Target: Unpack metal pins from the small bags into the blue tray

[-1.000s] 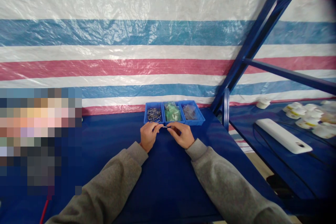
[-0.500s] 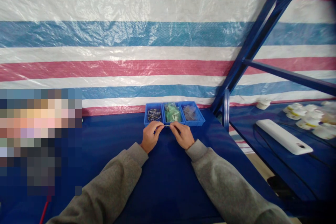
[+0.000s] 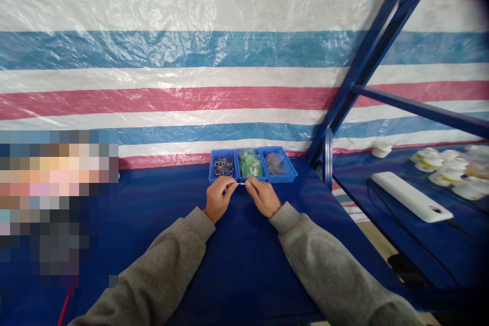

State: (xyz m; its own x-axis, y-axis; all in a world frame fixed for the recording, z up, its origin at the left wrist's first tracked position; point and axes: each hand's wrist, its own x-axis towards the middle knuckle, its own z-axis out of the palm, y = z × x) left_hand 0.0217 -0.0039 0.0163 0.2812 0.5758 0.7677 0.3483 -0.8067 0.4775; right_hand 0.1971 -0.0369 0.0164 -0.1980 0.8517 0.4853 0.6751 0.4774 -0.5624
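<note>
My left hand and my right hand face each other above the blue tabletop, each closed in a pinch. Between the fingertips runs a small thin metal pin, one end in each hand; its exact kind is too small to make out. Right behind the hands stand three blue bins in a row. The left bin holds many dark and silver metal pins or screws. Green plastic bags fill the middle one, and clear plastic bags lie in the right one.
A striped plastic sheet hangs behind the table. Blue metal frame bars rise at the right. Beyond them, a second blue table carries a long white device, cables and several white round parts. The left side is pixelated.
Both hands stay pinched on the small pin, with only slight finger movement at the right hand. The whole view has shifted a little.
</note>
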